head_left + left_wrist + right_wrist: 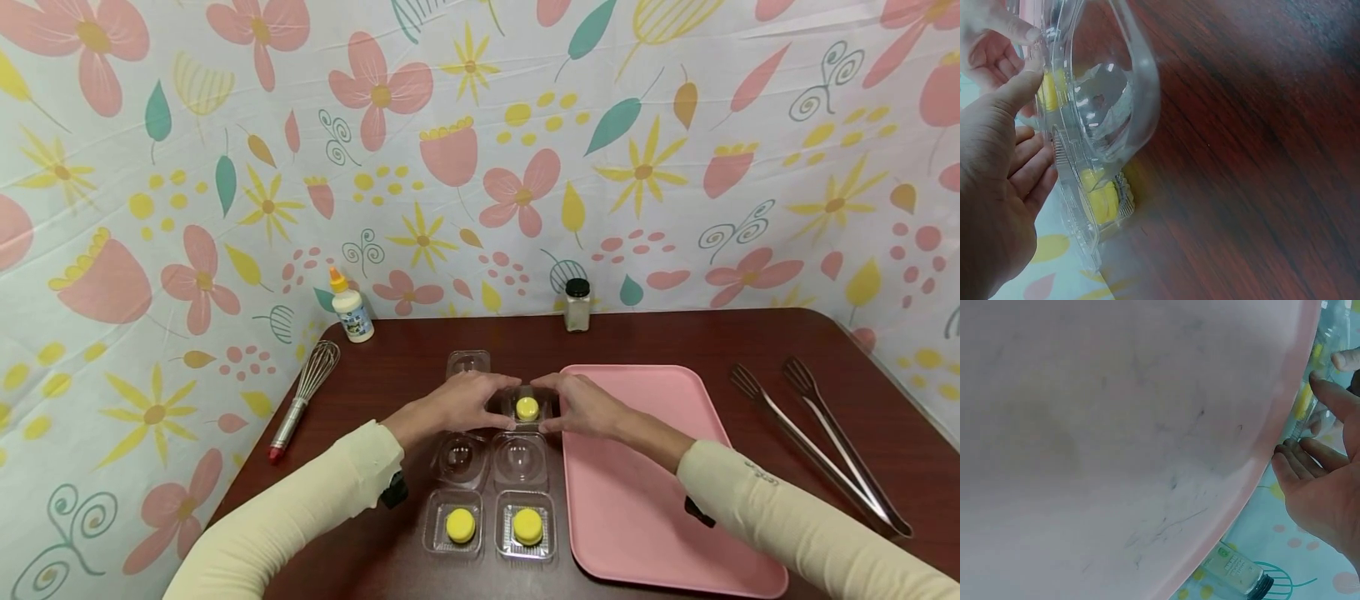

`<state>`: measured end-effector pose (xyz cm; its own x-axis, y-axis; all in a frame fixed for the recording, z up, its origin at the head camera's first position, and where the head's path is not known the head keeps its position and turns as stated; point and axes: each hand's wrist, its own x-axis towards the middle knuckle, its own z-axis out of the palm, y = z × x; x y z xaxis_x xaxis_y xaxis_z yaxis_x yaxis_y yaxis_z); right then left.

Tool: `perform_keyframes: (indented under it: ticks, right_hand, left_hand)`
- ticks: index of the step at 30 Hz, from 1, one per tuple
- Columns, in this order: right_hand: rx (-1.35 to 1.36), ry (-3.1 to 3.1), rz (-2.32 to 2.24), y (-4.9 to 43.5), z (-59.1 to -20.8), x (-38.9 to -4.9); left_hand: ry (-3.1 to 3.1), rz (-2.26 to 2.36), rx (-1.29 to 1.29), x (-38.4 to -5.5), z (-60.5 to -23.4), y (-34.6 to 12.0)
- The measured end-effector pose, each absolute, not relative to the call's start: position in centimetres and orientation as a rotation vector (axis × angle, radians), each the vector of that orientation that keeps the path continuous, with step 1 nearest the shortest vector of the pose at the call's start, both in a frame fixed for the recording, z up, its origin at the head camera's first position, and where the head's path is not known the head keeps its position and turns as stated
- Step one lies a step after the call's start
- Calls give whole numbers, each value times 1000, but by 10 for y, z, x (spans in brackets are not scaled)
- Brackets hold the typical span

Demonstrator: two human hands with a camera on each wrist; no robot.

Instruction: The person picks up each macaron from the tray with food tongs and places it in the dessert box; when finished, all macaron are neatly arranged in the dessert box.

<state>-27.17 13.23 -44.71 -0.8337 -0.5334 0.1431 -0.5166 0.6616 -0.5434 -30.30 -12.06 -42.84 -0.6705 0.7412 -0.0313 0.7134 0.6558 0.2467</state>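
Your left grip [467, 402] and right grip [587, 406] spread wide at both sides of the clear box [528, 426], left of the pink tray [630, 521]; you can't tell if they pinch. It looks light and slippery; hold its rim. Its yellow cake [527, 407] may crumble. Your left grip hides the far box's [468, 363] near part.

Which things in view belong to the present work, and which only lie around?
In use: left hand, right hand, clear plastic boxes, yellow round pieces.

Apparently lying about: whisk, white bottle, black-lidded jar, metal tongs, pink tray (role unclear).
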Motion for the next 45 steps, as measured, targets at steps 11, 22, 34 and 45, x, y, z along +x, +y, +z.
perform_keyframes:
  ticks: [11, 22, 34, 45]
  right_hand:
    - [-850, 2801, -933, 131, -445, -271]
    - [-838, 2798, -953, 131, -445, -271]
    - [-892, 2817, -993, 136, -440, -268]
    - [-883, 2905, -1136, 142, -430, -242]
  left_hand:
    - [2760, 253, 1169, -302, -429, -118]
    - [2759, 268, 1141, -303, -430, -119]
    - [2726, 352, 1204, -301, -420, -129]
    - [2771, 504, 1324, -283, -413, -151]
